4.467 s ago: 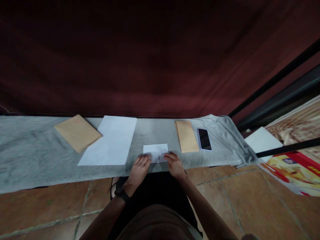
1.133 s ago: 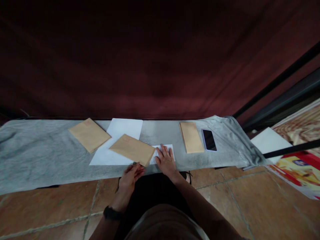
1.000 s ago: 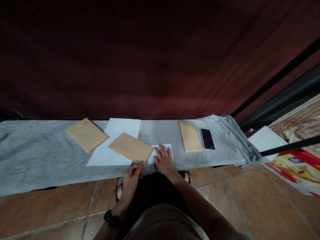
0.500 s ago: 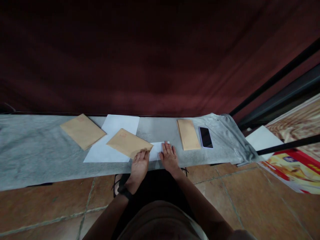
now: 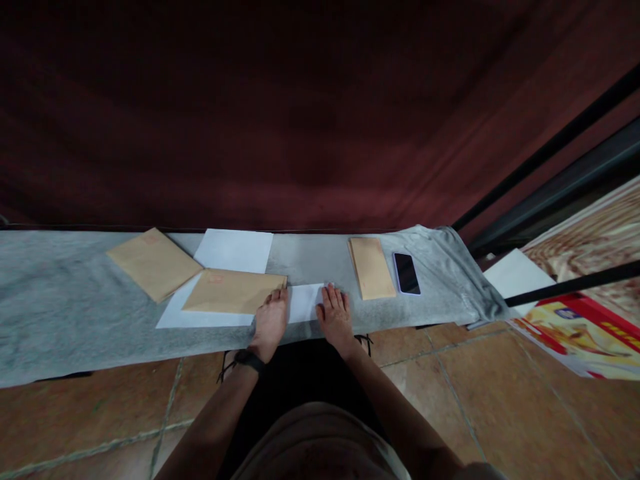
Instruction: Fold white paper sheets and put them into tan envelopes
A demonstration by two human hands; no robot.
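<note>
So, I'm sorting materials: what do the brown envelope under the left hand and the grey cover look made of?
Brown envelope: likely kraft paper, matte, with thin, straight edges. Grey cover: probably soft, napped fabric, judging by its wrinkles and patchy shading; the exact fibre can't be told.

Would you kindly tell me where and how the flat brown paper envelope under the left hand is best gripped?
Perhaps pinch the envelope midway along its near long edge, coming from the person's side: it lies flat on the large white paper sheet, the left hand covers part of its right end, and another brown paper envelope crowds its far left corner.
</note>
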